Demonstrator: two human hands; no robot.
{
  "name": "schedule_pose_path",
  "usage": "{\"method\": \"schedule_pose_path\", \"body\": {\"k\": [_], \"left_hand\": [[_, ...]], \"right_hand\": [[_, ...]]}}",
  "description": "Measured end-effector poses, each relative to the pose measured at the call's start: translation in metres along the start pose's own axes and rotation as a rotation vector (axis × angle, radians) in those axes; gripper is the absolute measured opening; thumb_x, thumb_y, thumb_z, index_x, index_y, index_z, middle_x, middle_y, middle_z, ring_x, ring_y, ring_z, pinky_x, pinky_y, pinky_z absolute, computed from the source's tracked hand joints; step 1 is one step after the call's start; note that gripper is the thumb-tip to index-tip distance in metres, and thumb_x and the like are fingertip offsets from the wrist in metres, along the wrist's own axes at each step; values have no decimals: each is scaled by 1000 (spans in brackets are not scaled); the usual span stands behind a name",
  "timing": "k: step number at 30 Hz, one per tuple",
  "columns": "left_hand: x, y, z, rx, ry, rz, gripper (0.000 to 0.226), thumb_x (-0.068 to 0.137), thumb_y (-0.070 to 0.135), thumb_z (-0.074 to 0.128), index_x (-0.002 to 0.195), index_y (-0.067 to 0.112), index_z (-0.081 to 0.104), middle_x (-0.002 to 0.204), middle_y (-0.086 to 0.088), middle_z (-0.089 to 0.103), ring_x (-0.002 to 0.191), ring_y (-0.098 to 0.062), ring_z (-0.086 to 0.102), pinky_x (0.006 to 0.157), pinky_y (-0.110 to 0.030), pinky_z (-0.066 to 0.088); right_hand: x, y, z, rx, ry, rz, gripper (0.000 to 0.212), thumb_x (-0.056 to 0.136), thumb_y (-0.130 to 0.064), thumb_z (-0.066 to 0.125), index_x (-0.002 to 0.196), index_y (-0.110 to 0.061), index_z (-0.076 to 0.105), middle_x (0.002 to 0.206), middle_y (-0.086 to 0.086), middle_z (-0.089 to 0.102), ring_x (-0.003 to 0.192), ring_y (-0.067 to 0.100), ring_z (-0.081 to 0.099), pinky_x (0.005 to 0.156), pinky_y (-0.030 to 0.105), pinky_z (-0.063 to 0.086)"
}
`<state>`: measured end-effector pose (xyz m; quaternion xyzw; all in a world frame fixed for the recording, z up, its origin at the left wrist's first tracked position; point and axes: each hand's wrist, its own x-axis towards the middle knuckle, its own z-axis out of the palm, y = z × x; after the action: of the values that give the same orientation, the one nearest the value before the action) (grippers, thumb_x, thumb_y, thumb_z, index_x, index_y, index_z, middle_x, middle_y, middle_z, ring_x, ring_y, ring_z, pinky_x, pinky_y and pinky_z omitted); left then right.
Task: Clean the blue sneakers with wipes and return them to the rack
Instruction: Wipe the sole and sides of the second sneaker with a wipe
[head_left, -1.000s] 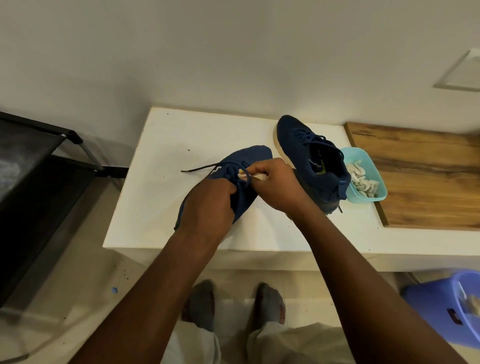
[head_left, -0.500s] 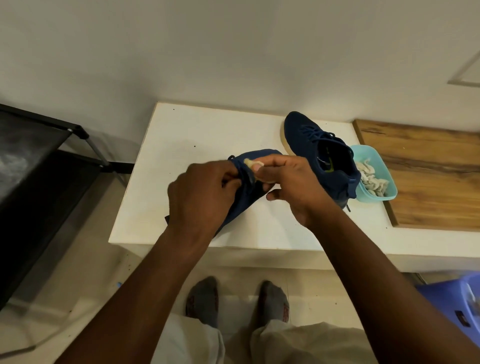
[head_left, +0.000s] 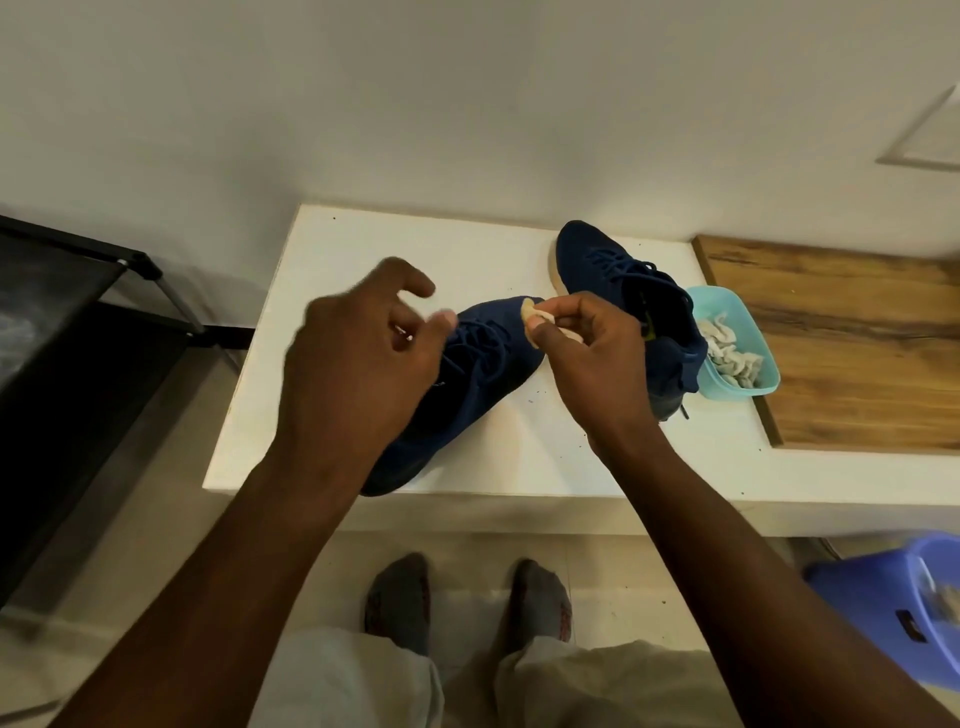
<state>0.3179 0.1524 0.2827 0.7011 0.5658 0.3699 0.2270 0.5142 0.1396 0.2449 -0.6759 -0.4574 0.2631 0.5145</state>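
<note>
The left hand (head_left: 358, 358) is hovering over the near blue sneaker (head_left: 488, 379), fingers loosely spread, and the right hand (head_left: 597, 364) is pinching a crumpled wipe (head_left: 535, 317) right at that shoe's toe. The sneaker is lying on the white counter (head_left: 363, 244), with the second sneaker (head_left: 613, 275) sitting behind it, just beside a teal tub (head_left: 748, 392) of wipes. A black rack (head_left: 78, 291) is standing off to the left.
</note>
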Motion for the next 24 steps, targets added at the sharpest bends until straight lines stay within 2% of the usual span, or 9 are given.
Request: {"method": "schedule_pose_path", "body": {"k": [2, 5, 8, 11, 13, 16, 18, 21, 24], "left_hand": [[-3, -1, 7, 75, -166, -100, 20, 91, 47, 69, 98, 28, 73, 77, 13, 71, 74, -8, 69, 75, -37, 59], [-4, -7, 15, 229, -312, -171, 28, 96, 42, 63, 89, 18, 76, 81, 0, 72, 75, -20, 68, 76, -36, 56], [-3, -8, 16, 245, -330, -190, 25, 96, 36, 65, 85, 15, 73, 82, -1, 69, 74, -20, 65, 70, -32, 52], [-5, -4, 21, 215, -374, -208, 14, 94, 31, 66, 98, 18, 64, 91, 2, 65, 79, -17, 61, 66, -30, 44], [-6, -4, 22, 132, -386, -239, 16, 94, 25, 65, 106, 21, 55, 92, 5, 61, 77, -12, 59, 59, -27, 40], [-4, -7, 21, 1, -361, -284, 22, 94, 24, 66, 108, 24, 49, 88, 5, 61, 71, -8, 58, 53, -22, 36], [-3, -9, 21, -45, -362, -317, 23, 93, 25, 67, 107, 26, 48, 92, 6, 62, 73, -8, 59, 54, -23, 37], [-2, -15, 16, -37, -361, -311, 22, 90, 26, 73, 98, 26, 53, 93, 8, 64, 77, -7, 60, 58, -23, 40], [-1, -14, 8, 94, -364, -235, 23, 87, 29, 78, 94, 23, 57, 88, 5, 65, 77, -11, 63, 64, -27, 49]], "right_hand": [[0, 0, 0, -13, -8, -7, 11, 91, -26, 71, 91, -15, 72, 87, -9, 71, 82, 3, 67, 69, 11, 51], [-1, 1, 1, -23, -50, -10, 12, 91, -27, 71, 89, -15, 72, 85, -8, 72, 82, 6, 68, 71, 15, 53], [-6, -2, 7, -49, -137, -15, 13, 92, -29, 70, 88, -16, 71, 84, -7, 71, 82, 6, 68, 71, 17, 54], [-12, -9, 16, -69, -246, 25, 12, 93, -30, 68, 91, -18, 69, 85, -9, 70, 82, 2, 66, 67, 13, 52], [-14, -12, 20, -59, -295, 68, 10, 93, -28, 67, 93, -18, 69, 85, -10, 69, 78, -3, 62, 61, 8, 47], [-15, -18, 19, -84, -320, 71, 6, 89, -22, 72, 91, -18, 69, 85, -8, 69, 74, 0, 61, 59, 10, 47], [-16, -25, 16, 66, -329, 165, 5, 87, -17, 74, 86, -17, 69, 84, -6, 70, 77, 6, 64, 66, 18, 52], [-15, -41, 4, 502, -364, 369, 7, 91, -12, 62, 86, -16, 63, 86, -1, 68, 79, 12, 63, 78, 35, 51], [-10, -51, -16, 949, -355, 451, 5, 93, -13, 54, 95, -12, 59, 84, 4, 62, 73, 17, 60, 72, 35, 52]]}}
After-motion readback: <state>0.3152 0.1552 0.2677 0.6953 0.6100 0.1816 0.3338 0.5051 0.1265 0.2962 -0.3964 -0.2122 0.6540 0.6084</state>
